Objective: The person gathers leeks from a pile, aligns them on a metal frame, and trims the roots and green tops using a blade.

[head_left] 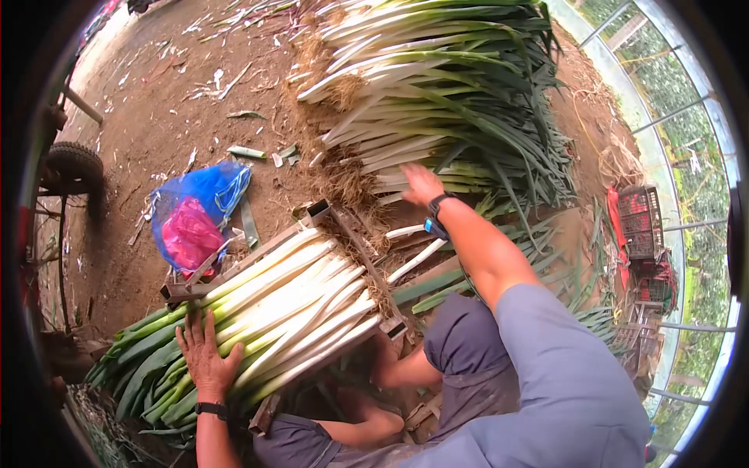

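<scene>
Over dirt floor (175, 105), near framed wall (652, 148) | left hand (207, 355) spread on leeks (292, 285) | right hand (422, 186): grip unclear

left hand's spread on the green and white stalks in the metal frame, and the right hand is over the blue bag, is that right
Not quite: the head view shows the right hand over the large stalk pile, not the blue bag. The left hand is indeed spread on the stalks in the metal frame.
</scene>
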Demonstrator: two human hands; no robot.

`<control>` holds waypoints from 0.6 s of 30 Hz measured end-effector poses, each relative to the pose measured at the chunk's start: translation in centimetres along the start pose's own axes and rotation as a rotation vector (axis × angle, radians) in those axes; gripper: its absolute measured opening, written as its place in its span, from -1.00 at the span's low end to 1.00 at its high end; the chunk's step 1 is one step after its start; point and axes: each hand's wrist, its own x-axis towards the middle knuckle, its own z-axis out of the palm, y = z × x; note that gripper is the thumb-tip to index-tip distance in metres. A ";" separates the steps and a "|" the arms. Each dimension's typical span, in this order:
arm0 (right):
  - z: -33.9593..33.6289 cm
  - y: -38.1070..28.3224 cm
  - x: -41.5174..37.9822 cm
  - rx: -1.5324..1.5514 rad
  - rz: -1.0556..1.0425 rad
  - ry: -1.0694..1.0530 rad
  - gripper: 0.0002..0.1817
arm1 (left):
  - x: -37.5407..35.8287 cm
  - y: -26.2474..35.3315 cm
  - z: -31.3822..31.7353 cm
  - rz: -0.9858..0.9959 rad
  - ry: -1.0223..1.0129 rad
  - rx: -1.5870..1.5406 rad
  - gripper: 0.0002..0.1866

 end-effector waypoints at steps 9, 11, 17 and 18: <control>2.3 -2.3 9.0 -0.262 -0.240 0.088 -0.07 | 0.3 -0.1 -0.5 0.060 0.011 0.048 -0.02; 2.3 -2.8 8.7 -0.286 -0.201 0.082 -0.15 | 0.4 -0.1 -0.5 0.063 0.017 0.071 -0.02; 2.5 -2.7 8.1 -0.321 -0.179 0.043 -0.28 | 0.5 0.0 -0.6 0.071 0.007 0.105 -0.01; 2.8 -2.2 7.9 -0.296 -0.222 0.160 -0.29 | 0.5 -0.1 -0.5 0.071 0.003 0.106 -0.01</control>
